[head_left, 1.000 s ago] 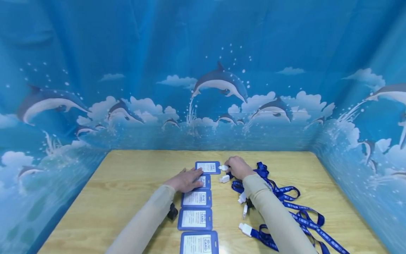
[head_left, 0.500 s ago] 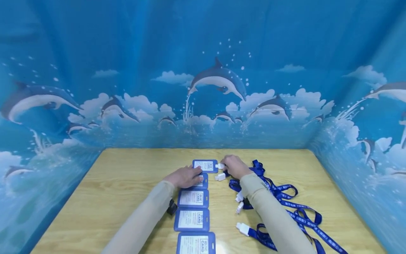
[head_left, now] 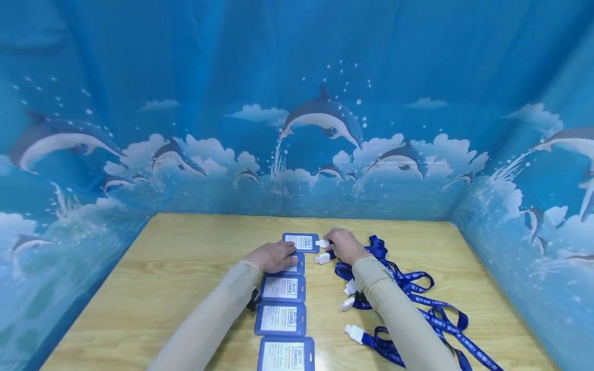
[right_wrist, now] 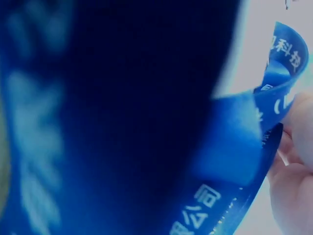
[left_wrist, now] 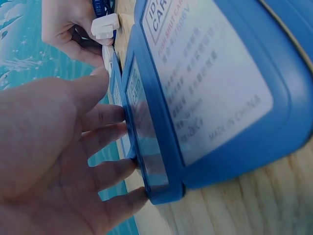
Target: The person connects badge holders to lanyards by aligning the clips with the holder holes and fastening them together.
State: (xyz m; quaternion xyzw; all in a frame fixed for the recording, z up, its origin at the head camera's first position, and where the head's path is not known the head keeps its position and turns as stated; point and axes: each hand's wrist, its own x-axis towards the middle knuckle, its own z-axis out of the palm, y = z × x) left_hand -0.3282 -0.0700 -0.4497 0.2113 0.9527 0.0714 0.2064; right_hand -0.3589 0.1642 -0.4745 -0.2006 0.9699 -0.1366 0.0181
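Observation:
Several blue badge holders with white card inserts lie in a column on the table. My left hand [head_left: 274, 257] rests with extended fingers on the farthest badge holder [head_left: 300, 242] and the second badge holder [head_left: 301, 263], covering part of both. In the left wrist view its fingertips touch a holder's edge. My right hand [head_left: 344, 245] pinches a white lanyard clip [head_left: 322, 243] at the slotted right end of the farthest holder. Whether the clip is through the slot cannot be told. In the right wrist view, blue lanyard straps [right_wrist: 234, 142] hide most of the hand's work.
Another white clip [head_left: 322, 258] lies just below the held one. Tangled blue lanyards [head_left: 413, 281] spread across the right of the table, with more white clips [head_left: 355, 334] at their ends. Nearer holders [head_left: 280, 318] continue toward the front edge. A dolphin-print curtain [head_left: 297, 103] surrounds the table.
My right hand has moved the clip slightly left, onto the farthest holder's slotted end. One loose clip nearer me has shifted a little. The left hand stays on the holders.

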